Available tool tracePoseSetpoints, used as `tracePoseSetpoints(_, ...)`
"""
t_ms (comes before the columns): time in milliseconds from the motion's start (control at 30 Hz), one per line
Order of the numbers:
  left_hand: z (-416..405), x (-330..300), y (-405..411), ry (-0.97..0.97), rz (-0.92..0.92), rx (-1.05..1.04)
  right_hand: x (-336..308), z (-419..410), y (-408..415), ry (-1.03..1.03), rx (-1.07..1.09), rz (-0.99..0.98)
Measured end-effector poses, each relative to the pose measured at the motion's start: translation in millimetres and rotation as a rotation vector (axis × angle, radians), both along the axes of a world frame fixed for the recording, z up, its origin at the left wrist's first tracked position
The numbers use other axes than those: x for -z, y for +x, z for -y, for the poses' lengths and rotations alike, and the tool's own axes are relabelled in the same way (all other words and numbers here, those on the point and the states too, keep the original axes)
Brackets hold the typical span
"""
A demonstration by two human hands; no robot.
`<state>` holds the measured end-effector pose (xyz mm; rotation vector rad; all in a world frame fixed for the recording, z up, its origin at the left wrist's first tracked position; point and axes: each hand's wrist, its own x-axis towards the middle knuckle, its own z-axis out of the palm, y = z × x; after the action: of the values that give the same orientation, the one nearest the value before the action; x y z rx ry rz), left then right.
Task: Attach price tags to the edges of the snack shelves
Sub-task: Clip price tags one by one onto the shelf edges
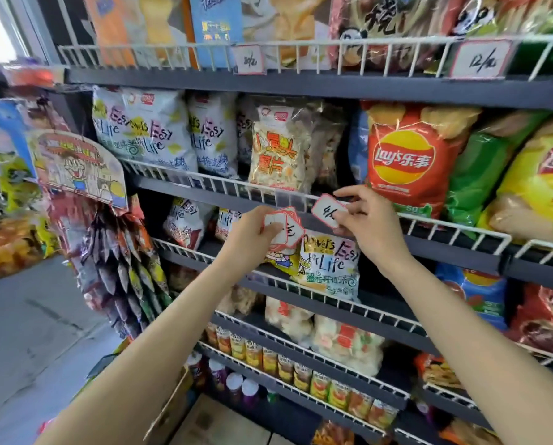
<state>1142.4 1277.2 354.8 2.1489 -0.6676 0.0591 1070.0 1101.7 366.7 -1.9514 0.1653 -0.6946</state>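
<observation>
Bringing one price tag to the wire shelf edge: right hand pinches it just below the rail, left hand grips the spare tag stack. Next: square it and press it onto the rail.

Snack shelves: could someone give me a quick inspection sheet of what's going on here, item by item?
Surface: dark snack shelves with white wire rails along the front edges.
Job's things: single price tag held at the rail; stack of price tags; two tags already hung on the top rail.
Clutter: chip bags, including a red Lay's bag, cans on a lower shelf, hanging snack packets.
Hands: left hand grips the stack; right hand pinches the single tag.
Cables: nothing seen.
Surroundings: grey floor, cardboard box below.
</observation>
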Motion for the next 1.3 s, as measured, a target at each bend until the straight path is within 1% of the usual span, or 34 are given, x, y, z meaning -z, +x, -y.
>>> tracePoseSetpoints(67, -6.3, -1.4, 22.3, 0.030, -0.024, 0.019, 0.2, -8.1, 20.3, -0.198, 0.080, 0.020)
tracePoseSetpoints(100, -8.6, -1.9, 32.6, 0.043, -0.040, 0.028, 0.5, -13.1, 29.4, -0.264, 0.119, 0.037)
tracePoseSetpoints(233, -10.2, -0.4, 62.0, 0.082, -0.069, 0.115, 2.3, -31.0, 56.3, -0.403, 0.248, 0.058)
tracePoseSetpoints(367, -0.6, -0.2, 80.6, 0.098, -0.067, 0.197, 4.3, -39.0, 66.1, -0.644, 0.410, 0.000)
tracePoseSetpoints(433, 4.9, 1.0, 88.9, 0.088, -0.102, 0.230, 3.7, -41.1, 67.2, -0.708, 0.476, -0.016)
tracePoseSetpoints(533, 11.8, 5.4, 96.9, 0.059, -0.167, 0.282, 3.8, -41.5, 69.4, -0.731, 0.517, -0.036)
tracePoseSetpoints(700, 16.2, 10.2, 103.0, 0.013, -0.235, 0.295, 5.4, -38.7, 71.5, -0.716, 0.527, -0.043)
tracePoseSetpoints(833, 11.6, 8.3, 100.8, -0.008, -0.185, 0.311, 4.7, -36.3, 74.2, -0.721, 0.542, -0.045)
tracePoseSetpoints(967, 5.2, 7.9, 99.9, -0.008, -0.138, 0.331, 1.6, -36.1, 77.5, -0.717, 0.531, 0.004)
tracePoseSetpoints(1167, -3.4, 6.8, 100.0, 0.058, -0.087, 0.383, 0.5, -37.6, 83.1, -0.743, 0.482, 0.051)
tracePoseSetpoints(1300, -7.6, 9.4, 106.6, -0.018, -0.133, 0.396, 1.7, -37.4, 84.7, -0.772, 0.492, 0.059)
